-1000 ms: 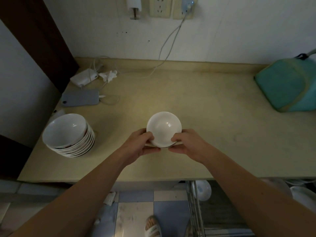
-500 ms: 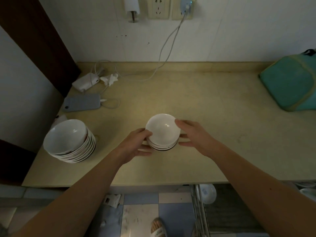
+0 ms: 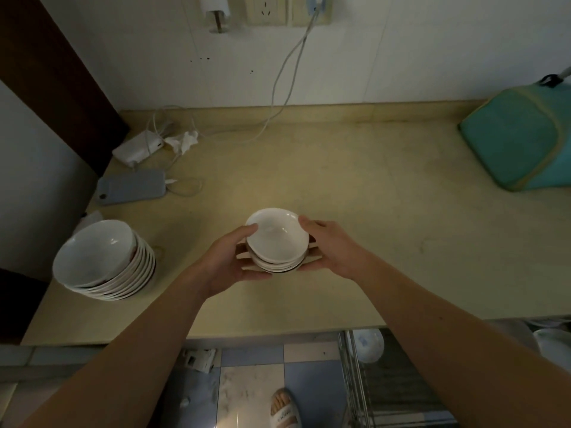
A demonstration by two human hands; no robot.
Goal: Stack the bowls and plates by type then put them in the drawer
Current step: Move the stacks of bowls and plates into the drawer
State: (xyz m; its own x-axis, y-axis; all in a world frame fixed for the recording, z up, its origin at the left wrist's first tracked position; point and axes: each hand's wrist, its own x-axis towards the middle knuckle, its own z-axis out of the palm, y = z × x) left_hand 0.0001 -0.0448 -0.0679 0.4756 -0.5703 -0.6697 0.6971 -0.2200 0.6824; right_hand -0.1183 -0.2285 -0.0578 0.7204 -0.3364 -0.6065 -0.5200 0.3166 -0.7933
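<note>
Head view: left hand (image 3: 227,261) and right hand (image 3: 335,247) grip a short stack of small white ceramic bowls (image 3: 276,242) between them; left of the left hand sits a taller stack of bigger white bowls (image 3: 103,261).

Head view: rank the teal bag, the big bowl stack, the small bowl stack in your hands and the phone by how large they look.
1. teal bag, though the frame edge cuts it off
2. big bowl stack
3. small bowl stack and phone: these look alike, so I won't rank them.
</note>
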